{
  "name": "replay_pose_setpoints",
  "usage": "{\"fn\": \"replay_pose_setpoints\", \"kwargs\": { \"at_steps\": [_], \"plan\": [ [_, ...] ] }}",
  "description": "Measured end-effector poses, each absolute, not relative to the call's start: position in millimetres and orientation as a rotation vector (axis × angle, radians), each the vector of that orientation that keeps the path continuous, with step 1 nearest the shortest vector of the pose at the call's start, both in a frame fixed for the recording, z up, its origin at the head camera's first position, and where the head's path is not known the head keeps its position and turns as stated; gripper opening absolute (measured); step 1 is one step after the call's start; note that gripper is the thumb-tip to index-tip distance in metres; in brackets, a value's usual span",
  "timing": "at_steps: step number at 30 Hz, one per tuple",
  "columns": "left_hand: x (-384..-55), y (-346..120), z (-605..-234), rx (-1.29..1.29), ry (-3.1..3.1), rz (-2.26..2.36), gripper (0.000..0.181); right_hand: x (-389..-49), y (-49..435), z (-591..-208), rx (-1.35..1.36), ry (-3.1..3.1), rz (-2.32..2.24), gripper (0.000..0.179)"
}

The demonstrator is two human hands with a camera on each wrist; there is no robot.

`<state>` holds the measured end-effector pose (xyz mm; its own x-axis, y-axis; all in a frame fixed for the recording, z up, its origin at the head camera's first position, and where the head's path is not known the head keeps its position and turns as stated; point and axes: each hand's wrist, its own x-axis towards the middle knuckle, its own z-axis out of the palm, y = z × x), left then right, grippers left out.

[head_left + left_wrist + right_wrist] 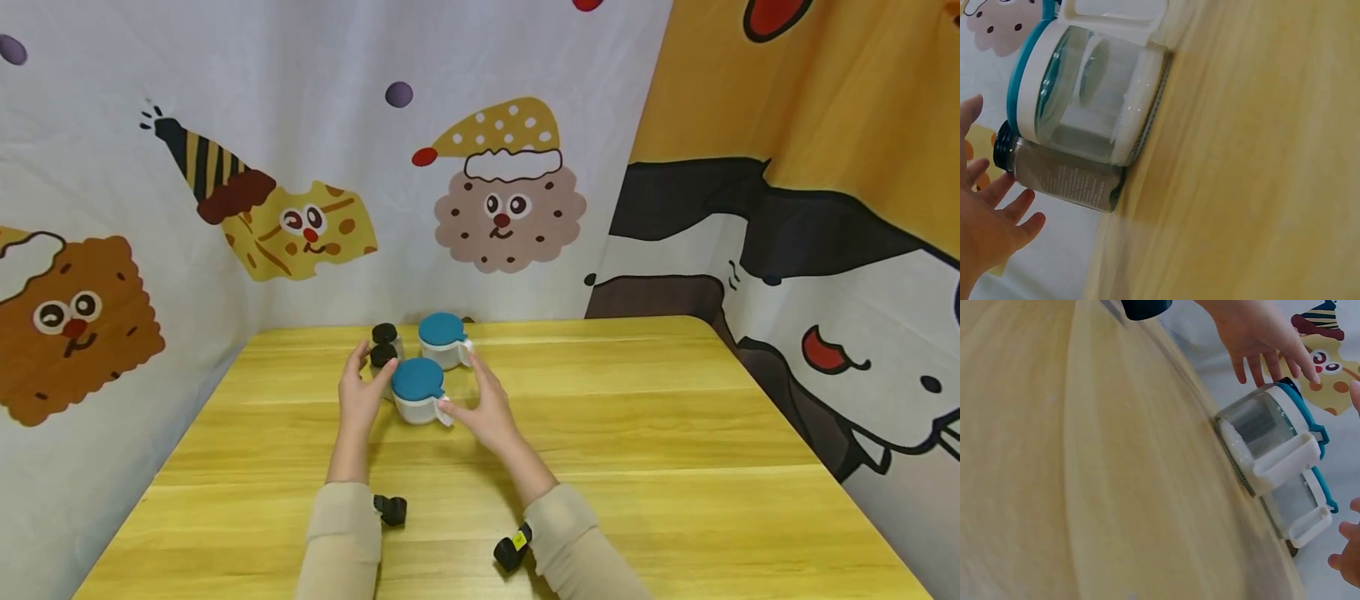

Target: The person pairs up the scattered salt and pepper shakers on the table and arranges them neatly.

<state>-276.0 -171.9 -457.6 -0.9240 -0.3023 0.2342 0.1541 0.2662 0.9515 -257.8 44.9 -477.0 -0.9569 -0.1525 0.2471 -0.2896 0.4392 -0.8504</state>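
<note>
Two clear glass jars with blue lids and white handles stand one behind the other: a front jar [417, 379] and a back jar [441, 330]. White contents lie at the bottom of the front jar [1235, 442]. To their left are two black-capped bottles, a nearer bottle [383, 356] and a farther bottle [385, 333]. My left hand [358, 400] is beside the bottles, fingers spread; in the left wrist view its fingertips come close to a bottle [1066, 179] with printed text. My right hand [489, 412] is spread around the handle side of the jars, holding neither.
The jars and bottles stand near the far edge of the yellow wooden table [660, 433]. Right behind it hangs a cartoon-printed curtain [322, 100]. Dark wrist devices [392, 510] are worn at both sleeves.
</note>
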Motion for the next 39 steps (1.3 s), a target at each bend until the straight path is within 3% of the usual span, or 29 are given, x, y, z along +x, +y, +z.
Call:
{"fn": "replay_pose_setpoints", "kwargs": {
  "at_steps": [39],
  "plan": [
    [-290,-180,-464,0.089,-2.238,-1.724,0.062,-269,16,-495,0.396,-2.511,1.789,0.100]
  ]
}}
